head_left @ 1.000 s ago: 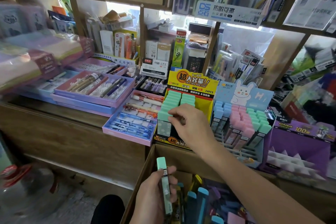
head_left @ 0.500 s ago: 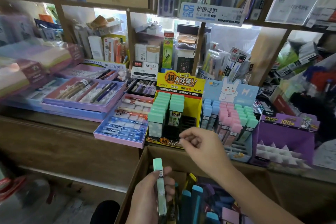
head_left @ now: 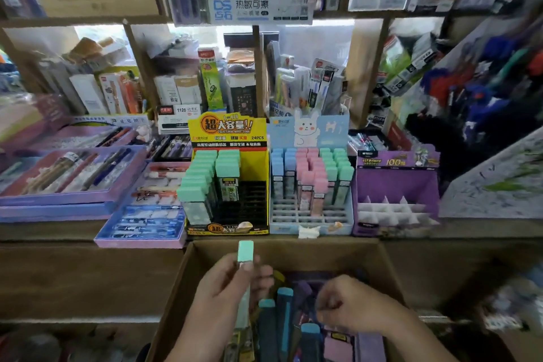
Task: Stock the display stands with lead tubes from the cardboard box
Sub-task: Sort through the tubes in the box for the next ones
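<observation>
My left hand [head_left: 223,294] holds a mint-capped lead tube [head_left: 245,253] upright over the cardboard box [head_left: 188,279]. My right hand [head_left: 349,303] hovers inside the box over blue-capped tubes [head_left: 284,297], fingers curled with nothing visibly in them. On the counter behind the box stands a yellow display stand [head_left: 261,185], its left side filled with mint-capped tubes [head_left: 205,176] and its right slots bare. Beside it is a light-blue rabbit stand [head_left: 311,217] with blue, pink and green tubes in its back rows. A purple stand [head_left: 396,185] shows only white dividers.
Flat purple trays of pens [head_left: 73,185] and a blue tray [head_left: 141,223] lie on the wooden counter at left. Shelves packed with stationery rise behind and to the right. A dark gap lies between the counter front and the box.
My right hand has drawn back from the yellow stand and dropped into the box. The left hand has lifted its mint tube a little. The view has shifted right.
</observation>
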A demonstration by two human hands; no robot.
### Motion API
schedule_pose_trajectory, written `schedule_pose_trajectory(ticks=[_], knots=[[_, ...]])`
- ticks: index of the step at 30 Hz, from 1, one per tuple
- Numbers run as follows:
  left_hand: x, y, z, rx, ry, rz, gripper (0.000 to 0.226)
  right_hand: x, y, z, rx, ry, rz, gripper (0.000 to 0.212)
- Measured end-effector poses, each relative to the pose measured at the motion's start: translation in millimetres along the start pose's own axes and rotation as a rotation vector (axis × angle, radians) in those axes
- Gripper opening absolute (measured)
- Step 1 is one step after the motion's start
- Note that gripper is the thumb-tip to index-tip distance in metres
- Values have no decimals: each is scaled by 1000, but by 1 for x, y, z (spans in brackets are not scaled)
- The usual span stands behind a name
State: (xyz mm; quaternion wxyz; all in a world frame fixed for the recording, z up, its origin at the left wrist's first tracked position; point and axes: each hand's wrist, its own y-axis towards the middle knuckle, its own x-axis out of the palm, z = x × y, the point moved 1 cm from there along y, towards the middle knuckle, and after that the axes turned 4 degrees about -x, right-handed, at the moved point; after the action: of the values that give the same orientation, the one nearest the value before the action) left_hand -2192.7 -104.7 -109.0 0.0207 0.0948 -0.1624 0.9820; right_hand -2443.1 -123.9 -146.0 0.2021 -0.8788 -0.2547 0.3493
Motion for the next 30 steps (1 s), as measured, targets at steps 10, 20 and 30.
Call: schedule_pose_trajectory(ticks=[10,20,30], knots=[[60,23,71,399,622,-159,22,0,3,15,74,12,36,12],[121,58,137,663,945,-239,17,-2,-3,14,67,18,34,15],[162,91,142,791,1242,-197,15,-3,-5,16,63,22,25,25]])
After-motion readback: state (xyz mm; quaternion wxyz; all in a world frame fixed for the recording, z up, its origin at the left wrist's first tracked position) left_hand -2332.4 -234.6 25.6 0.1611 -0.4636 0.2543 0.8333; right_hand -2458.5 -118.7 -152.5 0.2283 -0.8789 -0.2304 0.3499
